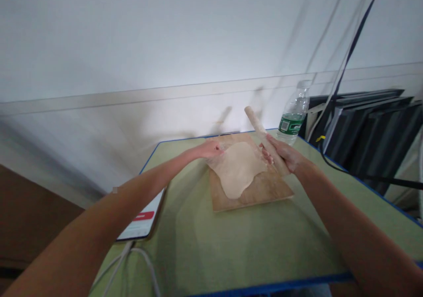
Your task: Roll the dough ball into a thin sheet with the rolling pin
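Observation:
A flat, pale sheet of dough (239, 167) with an uneven outline lies on a wooden board (220, 200), its near lobe reaching toward the board's front edge. At the dough's far left edge, my left hand (211, 148) is closed on the rim, with the fingertips partly hidden. My right hand (282, 151) is wrapped round a floured rolling pin (255, 120), which tilts with its far end raised off the board. The curled fingers of that hand are close to the dough's right edge; whether they touch it I cannot tell.
The board rests on a green table (205, 253) with blue edging, against a white wall. A water bottle (293, 116) stands at the back right. A tablet or phone (145, 220) lies left under my forearm, near white cables (148, 261). Dark folders (370, 129) and a black cable stand right.

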Demonstrator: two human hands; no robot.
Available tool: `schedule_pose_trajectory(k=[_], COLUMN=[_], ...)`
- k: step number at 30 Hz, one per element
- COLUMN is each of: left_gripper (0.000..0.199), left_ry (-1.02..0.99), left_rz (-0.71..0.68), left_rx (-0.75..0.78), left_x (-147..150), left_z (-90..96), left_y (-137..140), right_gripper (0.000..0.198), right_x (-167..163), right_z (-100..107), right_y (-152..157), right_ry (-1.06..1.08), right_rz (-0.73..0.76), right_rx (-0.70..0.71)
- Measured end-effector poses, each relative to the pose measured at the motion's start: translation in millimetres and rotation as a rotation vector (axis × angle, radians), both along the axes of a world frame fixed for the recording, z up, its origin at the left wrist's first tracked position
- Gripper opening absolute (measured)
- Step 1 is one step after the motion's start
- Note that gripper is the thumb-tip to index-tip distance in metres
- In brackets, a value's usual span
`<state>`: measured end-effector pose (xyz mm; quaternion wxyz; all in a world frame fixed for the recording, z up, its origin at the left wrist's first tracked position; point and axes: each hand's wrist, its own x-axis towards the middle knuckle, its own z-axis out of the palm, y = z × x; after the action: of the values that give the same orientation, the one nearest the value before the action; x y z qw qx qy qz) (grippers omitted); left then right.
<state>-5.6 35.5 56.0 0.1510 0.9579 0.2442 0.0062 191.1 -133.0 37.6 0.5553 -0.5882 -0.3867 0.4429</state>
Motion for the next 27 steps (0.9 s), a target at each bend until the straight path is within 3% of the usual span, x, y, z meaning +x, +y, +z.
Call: schedule_pose_trajectory(k=[3, 8, 12, 15, 19, 23, 27], left_gripper=[0.031, 0.025, 0.023, 0.023, 0.015, 0.021, 0.026], left_ry=[-0.038, -0.015, -0.06, -0.094, 0.034, 0.082, 0.115], left_rz=[0.082, 0.105, 0.119, -0.003, -0.129, -0.091, 0.044], left_rx=[-0.101, -0.264, -0.2, -0.21, -0.301, -0.275, -0.293], left_x=[2, 4, 4, 6, 8, 9, 12], left_z=[-3.8, 2.4, 8.7, 11.1, 16.3, 25.4, 33.8], left_y=[3, 4, 1, 0, -2, -8, -12], right_gripper=[0.044, 0.047, 0.048, 0.048, 0.048, 0.048, 0.049], right_x=[-3, -1, -1, -2, -1, -1, -4], right_z=[-8, -11, -9, -8, -7, -7, -6], right_y=[-13, -22, -25, -25, -24, -24, -23], right_ry=[0.221, 0.204, 0.213, 0.252, 0.358, 0.396, 0.453], right_rz=[0.148, 0.212, 0.246, 0.257, 0.236, 0.244, 0.225], right_rx=[0.065, 0.133, 0.156, 0.171, 0.176, 0.175, 0.164])
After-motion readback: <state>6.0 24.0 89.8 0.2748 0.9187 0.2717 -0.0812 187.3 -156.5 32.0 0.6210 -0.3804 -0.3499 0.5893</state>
